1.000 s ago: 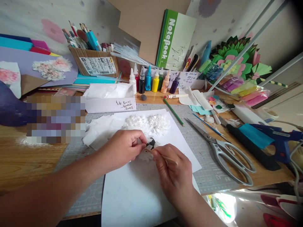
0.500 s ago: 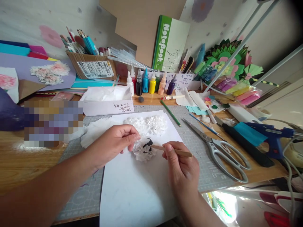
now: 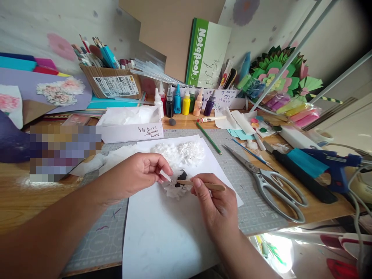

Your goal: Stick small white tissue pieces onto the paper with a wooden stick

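Note:
My right hand (image 3: 216,197) is closed round a flat wooden stick (image 3: 209,186), its tip over the black centre (image 3: 181,178) of a ruffled white paper flower (image 3: 176,191). At the flower's upper left, my left hand (image 3: 142,174) pinches a small white paper piece (image 3: 165,176) between thumb and fingertips. The flower lies on a white sheet (image 3: 162,232). Two more ruffled white clusters sit just behind it, one at the right (image 3: 191,154) and one partly behind my left fingers (image 3: 165,151).
Large scissors (image 3: 270,186), a black-handled knife (image 3: 305,178) and a blue glue gun (image 3: 334,162) lie at the right. Behind the sheet are a green pencil (image 3: 209,138), paint bottles (image 3: 186,102) and a white box (image 3: 130,131). A grey cutting mat (image 3: 95,236) lies beneath.
My right hand and the stick have moved left, so the tip now reaches further across the black centre. My left fingers have turned slightly, and a white paper piece now shows between them.

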### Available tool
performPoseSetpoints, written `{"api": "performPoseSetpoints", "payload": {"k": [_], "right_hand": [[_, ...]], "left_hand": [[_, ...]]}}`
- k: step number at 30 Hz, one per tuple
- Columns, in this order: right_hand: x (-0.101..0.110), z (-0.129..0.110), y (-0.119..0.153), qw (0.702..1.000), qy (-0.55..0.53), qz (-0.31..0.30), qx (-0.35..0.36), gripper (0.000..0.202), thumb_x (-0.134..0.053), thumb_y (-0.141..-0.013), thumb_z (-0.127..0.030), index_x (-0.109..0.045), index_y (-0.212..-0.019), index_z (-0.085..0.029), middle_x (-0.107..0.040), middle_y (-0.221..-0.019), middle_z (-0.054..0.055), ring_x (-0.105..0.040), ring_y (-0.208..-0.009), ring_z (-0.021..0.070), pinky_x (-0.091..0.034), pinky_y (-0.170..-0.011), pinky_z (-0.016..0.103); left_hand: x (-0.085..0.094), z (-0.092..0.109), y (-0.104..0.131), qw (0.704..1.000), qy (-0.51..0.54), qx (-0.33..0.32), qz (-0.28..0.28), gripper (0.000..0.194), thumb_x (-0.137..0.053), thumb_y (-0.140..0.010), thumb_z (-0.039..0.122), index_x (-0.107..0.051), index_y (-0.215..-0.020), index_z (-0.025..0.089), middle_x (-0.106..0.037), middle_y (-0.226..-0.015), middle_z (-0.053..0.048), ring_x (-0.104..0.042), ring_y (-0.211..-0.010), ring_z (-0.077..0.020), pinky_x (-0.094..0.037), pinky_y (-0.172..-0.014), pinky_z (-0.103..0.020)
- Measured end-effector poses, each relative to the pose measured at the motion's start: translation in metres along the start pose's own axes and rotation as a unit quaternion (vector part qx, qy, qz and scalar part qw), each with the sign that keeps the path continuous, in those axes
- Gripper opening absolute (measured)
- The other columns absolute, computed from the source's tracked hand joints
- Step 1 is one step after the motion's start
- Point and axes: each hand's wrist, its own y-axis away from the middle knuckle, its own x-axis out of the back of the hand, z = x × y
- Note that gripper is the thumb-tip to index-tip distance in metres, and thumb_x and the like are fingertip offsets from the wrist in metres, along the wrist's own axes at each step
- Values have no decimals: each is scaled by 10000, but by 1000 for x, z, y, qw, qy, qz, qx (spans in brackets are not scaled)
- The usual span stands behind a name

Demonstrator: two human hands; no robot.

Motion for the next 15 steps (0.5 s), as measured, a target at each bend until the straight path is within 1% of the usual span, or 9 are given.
{"api": "performPoseSetpoints", "payload": {"k": [4,7,10,12,15], "right_hand": [[-1,0,-2,1000,-12,-3,-2,223,-515,-903,-198,-658,-733,-171,-625,-617,-14,-585,-544,105,-428,-512,196],[-1,1,-2,1000,-16,-5,-7,225,-518,-903,-204,-656,-728,-171,-621,-613,-13,-582,-545,106,-427,-515,201],[-2,2,-2,1000,-23,-8,-19,243,-513,-907,-212,-657,-715,-172,-632,-634,-7,-591,-561,109,-436,-526,203],[-2,2,-3,999,-27,-8,-21,250,-511,-907,-219,-658,-711,-176,-639,-643,-4,-592,-556,111,-443,-520,205],[-1,0,-3,1000,-26,-1,-17,242,-518,-900,-224,-662,-711,-181,-638,-625,-6,-587,-537,114,-449,-505,206]], "left_hand": [[0,-2,1,999,-53,-8,3,89,-641,-737,235,-651,-800,173,-669,-772,-17,-607,-723,-130,-476,-668,-229],[-1,1,5,995,-99,-23,7,114,-614,-770,282,-654,-770,175,-669,-804,-25,-599,-740,-142,-471,-675,-238],[-7,5,7,984,-161,-71,7,172,-590,-791,313,-634,-690,181,-641,-916,-27,-589,-835,-158,-458,-757,-257],[-13,4,7,974,-201,-102,6,204,-571,-804,337,-638,-681,188,-600,-988,-29,-572,-913,-174,-441,-829,-283],[-21,-1,5,959,-259,-116,22,219,-549,-815,343,-644,-681,198,-551,-1021,-35,-534,-991,-200,-419,-878,-321]]}}
